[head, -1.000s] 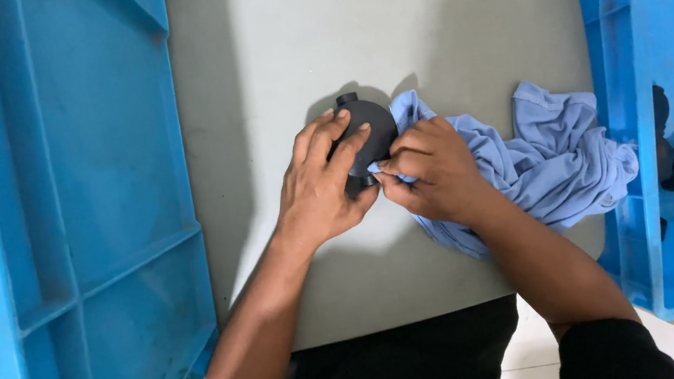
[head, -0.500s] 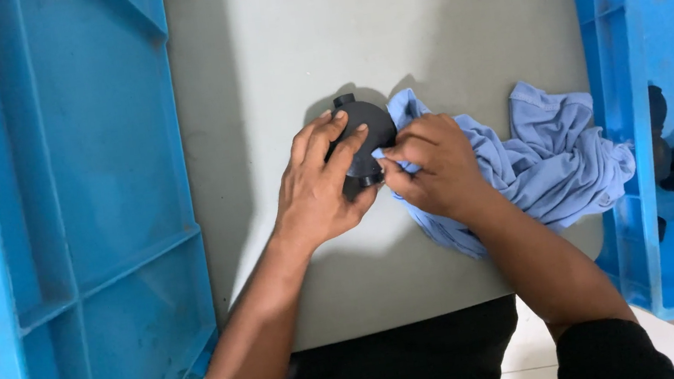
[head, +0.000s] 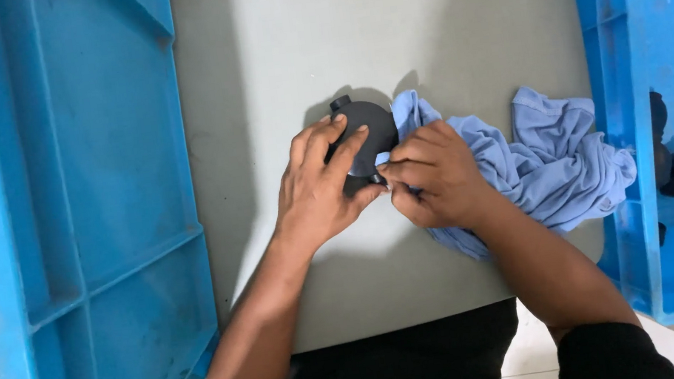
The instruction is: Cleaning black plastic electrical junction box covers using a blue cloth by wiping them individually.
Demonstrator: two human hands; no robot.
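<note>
The round part (head: 365, 126) lies on the table (head: 453, 21), under the left hand's fingers (head: 330, 143). The right hand's fingertips (head: 391, 172) meet that part at its near edge, touching the left thumb. The cloth (head: 552, 159) lies right of both sets of fingers — partly beneath the right hand (head: 432, 178). One crate (head: 82, 204) stands left of the fingers, another crate (head: 666, 46) right — beyond the cloth.

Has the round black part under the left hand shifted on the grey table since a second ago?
No. The round black part sits at the same spot on the grey table, beside the blue cloth, with the left hand on it.
</note>
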